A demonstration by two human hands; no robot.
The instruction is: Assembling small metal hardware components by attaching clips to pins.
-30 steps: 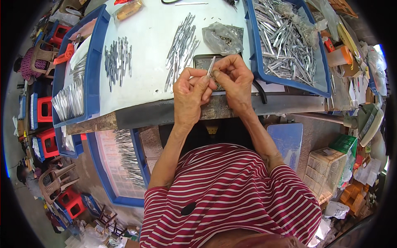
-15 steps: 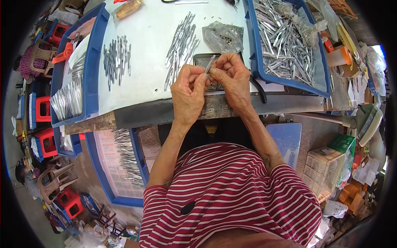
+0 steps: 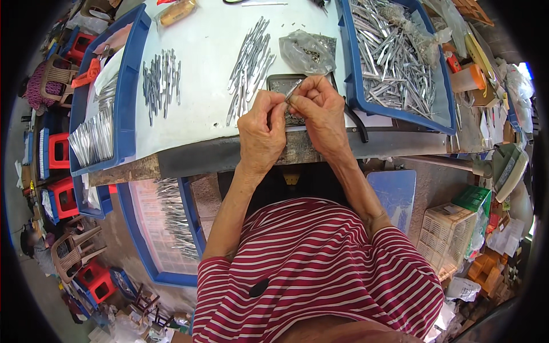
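Over the table's front edge, my left hand point(image 3: 262, 136) and my right hand point(image 3: 321, 111) meet with fingertips pinched together. Between them is a short, narrow, silvery metal piece point(image 3: 294, 88), tilted up to the right. The fingers cover much of it, so its exact kind cannot be made out. Beneath the hands lies a small dark tray point(image 3: 275, 84) with small bits in it, partly hidden. Just left of it, a loose pile of flat metal strips point(image 3: 249, 60) rests on the white sheet. Beyond my right hand is a clear plastic bag point(image 3: 307, 51) of small metal parts.
At the right a blue bin point(image 3: 353, 68) holds a heap of metal strips. Another blue bin point(image 3: 127, 94) at the left has strips in rows. A second group of strips point(image 3: 163, 83) lies between. Below the table stands a blue tray point(image 3: 140, 246). A black strap point(image 3: 360, 124) hangs near the edge.
The metal piece has tipped further toward the right between my fingers. My left hand has shifted very slightly down and right; my right hand stays nearly in place.
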